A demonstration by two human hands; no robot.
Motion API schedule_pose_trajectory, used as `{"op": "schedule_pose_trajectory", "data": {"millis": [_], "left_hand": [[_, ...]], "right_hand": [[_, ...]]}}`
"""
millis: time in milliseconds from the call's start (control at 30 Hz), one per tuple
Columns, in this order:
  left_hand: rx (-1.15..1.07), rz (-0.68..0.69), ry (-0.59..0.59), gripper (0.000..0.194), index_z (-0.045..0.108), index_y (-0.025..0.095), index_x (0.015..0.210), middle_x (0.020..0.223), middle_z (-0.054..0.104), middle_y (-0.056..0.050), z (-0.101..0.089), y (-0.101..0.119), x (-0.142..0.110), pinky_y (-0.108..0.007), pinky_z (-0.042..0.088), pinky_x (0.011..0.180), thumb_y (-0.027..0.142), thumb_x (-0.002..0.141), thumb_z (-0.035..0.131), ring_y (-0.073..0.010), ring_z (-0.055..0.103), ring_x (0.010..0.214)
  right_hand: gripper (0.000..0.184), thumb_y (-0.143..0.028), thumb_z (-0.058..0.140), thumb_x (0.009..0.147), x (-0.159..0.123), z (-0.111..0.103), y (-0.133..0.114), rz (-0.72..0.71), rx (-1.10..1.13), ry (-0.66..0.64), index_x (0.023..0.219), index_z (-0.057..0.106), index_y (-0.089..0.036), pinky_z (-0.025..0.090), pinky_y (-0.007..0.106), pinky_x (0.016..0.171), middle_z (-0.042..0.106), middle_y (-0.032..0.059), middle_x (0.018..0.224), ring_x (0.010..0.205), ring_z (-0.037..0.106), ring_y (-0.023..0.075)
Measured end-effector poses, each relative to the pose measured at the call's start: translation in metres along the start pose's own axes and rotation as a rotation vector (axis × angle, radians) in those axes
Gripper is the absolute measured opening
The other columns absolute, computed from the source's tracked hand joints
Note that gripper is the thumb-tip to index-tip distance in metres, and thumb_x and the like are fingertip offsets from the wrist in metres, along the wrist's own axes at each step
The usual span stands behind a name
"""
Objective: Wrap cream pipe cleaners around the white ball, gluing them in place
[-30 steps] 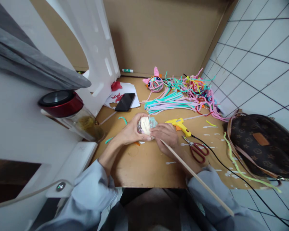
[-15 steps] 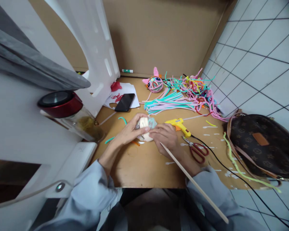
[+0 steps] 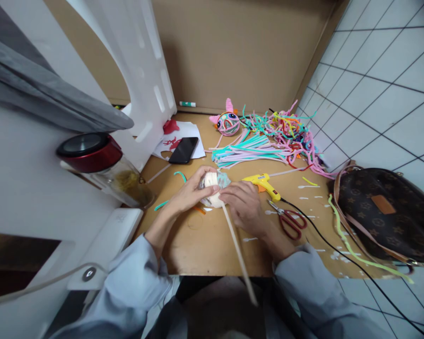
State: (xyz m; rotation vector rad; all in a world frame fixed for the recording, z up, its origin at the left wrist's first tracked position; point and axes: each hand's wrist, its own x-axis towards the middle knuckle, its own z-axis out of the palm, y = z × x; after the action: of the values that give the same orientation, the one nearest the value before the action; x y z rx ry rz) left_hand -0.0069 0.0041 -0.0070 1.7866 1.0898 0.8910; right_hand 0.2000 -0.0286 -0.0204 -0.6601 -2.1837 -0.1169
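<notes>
My left hand (image 3: 190, 196) is wrapped round a small rounded craft piece (image 3: 211, 179), clear or greyish with cream bands around it and a pale teal patch at its right. Its thumb lies across the front. From the right, my right hand (image 3: 246, 207) presses its bent fingers together against the piece, over the upper end of a cream pipe cleaner (image 3: 237, 249). The fingertips' exact grip is partly hidden. That pipe cleaner hangs down past the table's front edge toward my lap. Near my right hand lie a yellow glue gun (image 3: 266, 186) and red-handled scissors (image 3: 289, 222).
Behind are a finished pink-eared ball figure (image 3: 228, 123), bundled pipe cleaners (image 3: 249, 151), a tangled heap (image 3: 289, 127) and a black phone (image 3: 183, 150). A glass bottle (image 3: 123, 181) stands left, a brown handbag (image 3: 388, 212) right. The glue gun's black cord (image 3: 325, 238) crosses the right side.
The pipe cleaner's free end has swung left, from over my right forearm to in front of my lap. Both hands stay at the craft piece, the right one slightly turned.
</notes>
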Motion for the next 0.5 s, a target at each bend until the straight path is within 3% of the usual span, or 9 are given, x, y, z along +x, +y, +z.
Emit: {"op": "schedule_pose_trajectory", "data": {"millis": [167, 300, 500], "left_hand": [[-0.017, -0.007, -0.008, 0.048, 0.050, 0.022, 0.119, 0.105, 0.059, -0.002, 0.0012, 0.0021, -0.0004, -0.029, 0.047, 0.079, 0.043, 0.079, 0.063, -0.0195, 0.055, 0.093], [-0.014, -0.002, -0.010, 0.047, 0.050, 0.021, 0.118, 0.107, 0.060, -0.002, 0.0017, 0.0049, -0.0008, -0.029, 0.048, 0.079, 0.040, 0.078, 0.063, -0.0192, 0.056, 0.093], [-0.057, 0.014, -0.049, 0.048, 0.051, 0.021, 0.117, 0.119, 0.060, -0.006, 0.0009, 0.0027, -0.0003, -0.032, 0.050, 0.085, 0.040, 0.077, 0.066, -0.0214, 0.059, 0.099]], "right_hand": [[0.034, -0.003, 0.046, 0.084, 0.0007, -0.0019, -0.0011, 0.027, -0.007, 0.048, 0.104, 0.064, -0.024, 0.046, 0.040, 0.088, 0.073, 0.0039, 0.102, 0.103, 0.063, 0.0204], [0.034, -0.005, 0.043, 0.087, 0.0037, -0.0047, -0.0031, 0.145, 0.062, 0.099, 0.108, 0.062, -0.025, 0.048, 0.041, 0.087, 0.072, 0.0052, 0.102, 0.098, 0.063, 0.0210], [0.029, -0.027, 0.044, 0.099, 0.0040, -0.0061, -0.0056, 0.361, 0.207, 0.096, 0.126, 0.055, -0.024, 0.048, 0.042, 0.094, 0.068, 0.0082, 0.116, 0.109, 0.061, 0.0227]]}}
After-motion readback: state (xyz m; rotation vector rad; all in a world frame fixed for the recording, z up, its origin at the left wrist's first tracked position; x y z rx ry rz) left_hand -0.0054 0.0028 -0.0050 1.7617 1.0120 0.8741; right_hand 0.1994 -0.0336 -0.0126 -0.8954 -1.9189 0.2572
